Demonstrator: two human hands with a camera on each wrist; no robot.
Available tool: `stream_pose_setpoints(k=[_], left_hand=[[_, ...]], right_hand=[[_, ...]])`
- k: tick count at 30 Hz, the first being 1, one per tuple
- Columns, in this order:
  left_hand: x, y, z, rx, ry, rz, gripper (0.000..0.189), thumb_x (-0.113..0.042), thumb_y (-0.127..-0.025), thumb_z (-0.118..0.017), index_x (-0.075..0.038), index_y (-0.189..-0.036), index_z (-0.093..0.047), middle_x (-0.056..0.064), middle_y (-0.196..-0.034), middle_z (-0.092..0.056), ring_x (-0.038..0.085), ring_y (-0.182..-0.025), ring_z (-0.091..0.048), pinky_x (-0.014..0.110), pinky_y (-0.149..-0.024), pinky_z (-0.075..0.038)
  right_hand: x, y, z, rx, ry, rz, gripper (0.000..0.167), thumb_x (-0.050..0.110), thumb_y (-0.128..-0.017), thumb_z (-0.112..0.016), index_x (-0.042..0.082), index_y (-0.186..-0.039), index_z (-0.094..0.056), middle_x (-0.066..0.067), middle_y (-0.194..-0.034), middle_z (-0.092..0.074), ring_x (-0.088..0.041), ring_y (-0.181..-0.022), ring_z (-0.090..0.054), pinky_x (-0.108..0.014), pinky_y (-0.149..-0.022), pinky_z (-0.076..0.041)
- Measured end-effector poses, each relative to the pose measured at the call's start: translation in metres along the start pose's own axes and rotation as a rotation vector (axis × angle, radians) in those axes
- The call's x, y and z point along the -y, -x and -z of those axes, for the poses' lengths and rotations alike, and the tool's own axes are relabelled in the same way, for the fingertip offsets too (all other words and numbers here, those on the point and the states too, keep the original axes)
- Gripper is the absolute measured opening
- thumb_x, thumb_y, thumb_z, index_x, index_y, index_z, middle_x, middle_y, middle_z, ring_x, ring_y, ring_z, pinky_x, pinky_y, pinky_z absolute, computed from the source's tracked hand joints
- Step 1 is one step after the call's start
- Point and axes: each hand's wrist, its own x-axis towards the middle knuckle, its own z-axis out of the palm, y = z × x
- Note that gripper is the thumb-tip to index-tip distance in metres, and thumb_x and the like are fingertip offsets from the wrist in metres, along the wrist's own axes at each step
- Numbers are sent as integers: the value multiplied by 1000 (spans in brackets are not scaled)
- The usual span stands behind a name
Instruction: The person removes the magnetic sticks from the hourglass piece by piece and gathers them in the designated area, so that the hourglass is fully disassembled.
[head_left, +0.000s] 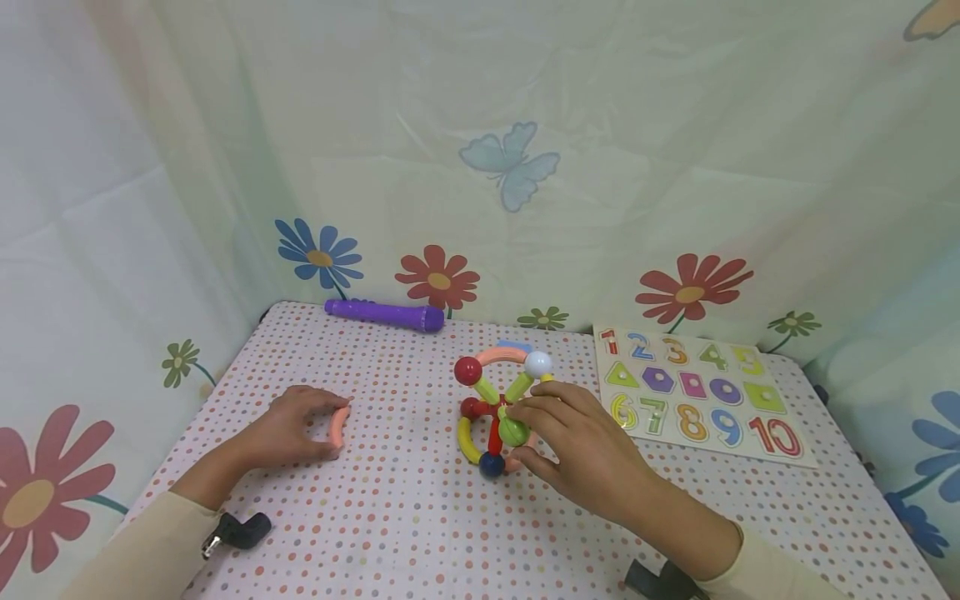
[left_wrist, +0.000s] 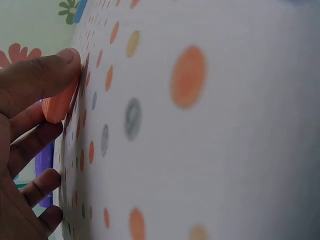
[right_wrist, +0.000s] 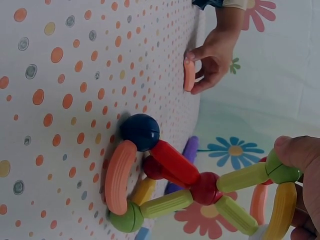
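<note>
My left hand (head_left: pixel 296 429) pinches a salmon curved stick (head_left: pixel 339 427) between thumb and fingers, low over the dotted table. Its ribbed side shows in the left wrist view, where the same curved stick (left_wrist: pixel 57 106) sits under the thumb. Towards the middle stands a ball-and-stick construction (right_wrist: pixel 206 188) of straight and curved sticks joined by coloured balls. My right hand (head_left: pixel 585 446) grips it by a green ball (right_wrist: pixel 282 167), the thumb lying on that ball. A dark blue ball (head_left: pixel 491 464) and a second green ball (right_wrist: pixel 126 217) rest low, near the tabletop.
A purple toy microphone (head_left: pixel 384 315) lies at the table's back left. On the right is a number and shape puzzle board (head_left: pixel 600 354). Behind the construction a blue piece (head_left: pixel 514 344) is partly hidden. Flowered curtain (head_left: pixel 510 167) hangs around the table (head_left: pixel 390 533).
</note>
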Motion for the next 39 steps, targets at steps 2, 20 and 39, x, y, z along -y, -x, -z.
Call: stream_pose_setpoints(k=[2, 20, 39], left_hand=[[0, 1, 0, 8, 3, 11, 68, -28, -71, -95, -18, -133, -68, 6, -136, -63, 39, -134, -41, 69, -108, -24], [-87, -28, 7, -64, 31, -77, 58, -23, -99, -71, -7, -150, -47, 12, -146, -52, 36, -139, -43, 59, -111, -36], [-185, -70, -16, -202, 129, -330, 37, -22, -100, -69, -14, -135, -62, 0, -135, -62, 20, -130, -55, 43, -106, -47]], right_hand=[[0, 0, 0, -3, -2, 2, 56, 36, -76, -92, 11, -122, -71, -2, -122, -70, -27, -126, -55, -43, -109, -42], [1, 2, 0, -16, -5, -2, 57, 35, -75, -93, 11, -121, -71, -2, -121, -71, -27, -124, -55, -44, -108, -43], [2, 3, -1, -56, -5, 36, 53, 27, -74, -94, 11, -120, -73, -1, -119, -71, -23, -116, -57, -42, -102, -46]])
